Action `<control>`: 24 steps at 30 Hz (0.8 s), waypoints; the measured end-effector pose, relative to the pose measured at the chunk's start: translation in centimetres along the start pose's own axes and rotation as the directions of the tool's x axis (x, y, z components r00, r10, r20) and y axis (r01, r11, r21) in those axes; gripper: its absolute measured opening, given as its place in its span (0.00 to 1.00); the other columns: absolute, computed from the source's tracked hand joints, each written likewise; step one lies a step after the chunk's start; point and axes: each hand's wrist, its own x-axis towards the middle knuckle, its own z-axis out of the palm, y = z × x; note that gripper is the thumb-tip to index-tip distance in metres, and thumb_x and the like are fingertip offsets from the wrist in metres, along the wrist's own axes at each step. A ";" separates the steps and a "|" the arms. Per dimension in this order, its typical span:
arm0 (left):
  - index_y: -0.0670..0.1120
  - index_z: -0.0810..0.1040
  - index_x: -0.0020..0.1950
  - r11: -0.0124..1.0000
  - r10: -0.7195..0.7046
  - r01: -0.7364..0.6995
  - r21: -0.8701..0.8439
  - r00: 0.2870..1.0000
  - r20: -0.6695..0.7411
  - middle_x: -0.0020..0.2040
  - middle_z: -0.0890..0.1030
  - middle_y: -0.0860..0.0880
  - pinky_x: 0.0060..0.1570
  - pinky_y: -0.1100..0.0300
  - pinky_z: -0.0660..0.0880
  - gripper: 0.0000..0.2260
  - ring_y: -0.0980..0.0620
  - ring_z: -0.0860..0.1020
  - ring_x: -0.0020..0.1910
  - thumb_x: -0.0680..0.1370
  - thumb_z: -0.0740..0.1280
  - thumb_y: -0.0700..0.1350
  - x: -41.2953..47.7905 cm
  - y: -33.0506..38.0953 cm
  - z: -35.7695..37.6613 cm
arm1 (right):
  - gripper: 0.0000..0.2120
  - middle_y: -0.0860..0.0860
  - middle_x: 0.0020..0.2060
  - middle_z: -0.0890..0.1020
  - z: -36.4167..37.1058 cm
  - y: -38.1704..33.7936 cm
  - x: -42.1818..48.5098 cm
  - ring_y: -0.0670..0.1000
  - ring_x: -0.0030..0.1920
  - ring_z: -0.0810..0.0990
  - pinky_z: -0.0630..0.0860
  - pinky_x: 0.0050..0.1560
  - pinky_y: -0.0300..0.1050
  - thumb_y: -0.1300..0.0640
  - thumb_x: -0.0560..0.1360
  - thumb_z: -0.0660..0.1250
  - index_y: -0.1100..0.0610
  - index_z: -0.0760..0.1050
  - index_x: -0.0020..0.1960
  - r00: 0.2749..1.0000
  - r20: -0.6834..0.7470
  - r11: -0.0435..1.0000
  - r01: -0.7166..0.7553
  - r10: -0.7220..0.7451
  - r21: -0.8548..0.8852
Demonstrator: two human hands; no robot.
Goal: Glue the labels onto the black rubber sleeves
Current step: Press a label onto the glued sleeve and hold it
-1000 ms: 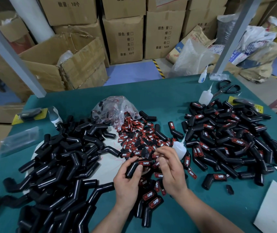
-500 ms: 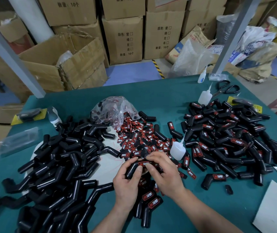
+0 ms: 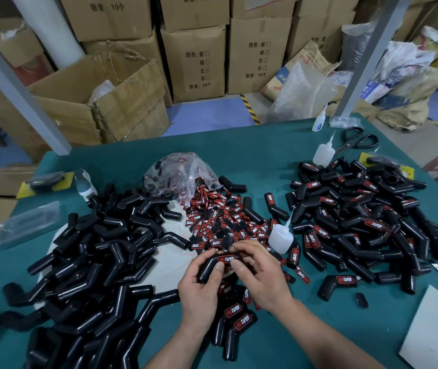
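Note:
My left hand [image 3: 199, 291] grips a bent black rubber sleeve [image 3: 208, 266] over the near middle of the green table [image 3: 265, 145]. A red and black label [image 3: 226, 259] lies on the sleeve's upper arm. My right hand [image 3: 260, 272] pinches that end of the sleeve, its fingers curled over the label. A small glue bottle [image 3: 280, 237] stands just right of my hands. Loose labels [image 3: 220, 217] are heaped behind them. Unlabelled sleeves [image 3: 92, 251] pile up on the left, labelled ones [image 3: 359, 217] on the right.
A clear bag of labels [image 3: 180, 174] sits behind the heap. Two more glue bottles [image 3: 323, 153] and scissors [image 3: 356, 142] lie at the far right. A white sheet [image 3: 436, 331] covers the near right corner. Cardboard boxes [image 3: 194, 62] and grey posts [image 3: 21, 86] stand beyond the table.
My right hand moved left from beside the glue bottle onto the sleeve in my left hand and now covers the label's end. The left hand stayed put.

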 end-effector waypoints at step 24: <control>0.50 0.86 0.52 0.998 -0.024 0.024 -0.065 1.000 0.004 0.51 0.87 0.48 0.52 0.63 0.80 0.10 0.52 0.85 0.51 0.71 0.78 0.45 0.1 -0.2 -0.2 | 0.13 0.46 0.57 0.80 0.0 0.3 -0.3 0.53 0.60 0.81 0.81 0.55 0.48 0.54 0.77 0.71 0.55 0.79 0.60 0.996 -0.004 0.995 0.094 -0.094 -0.046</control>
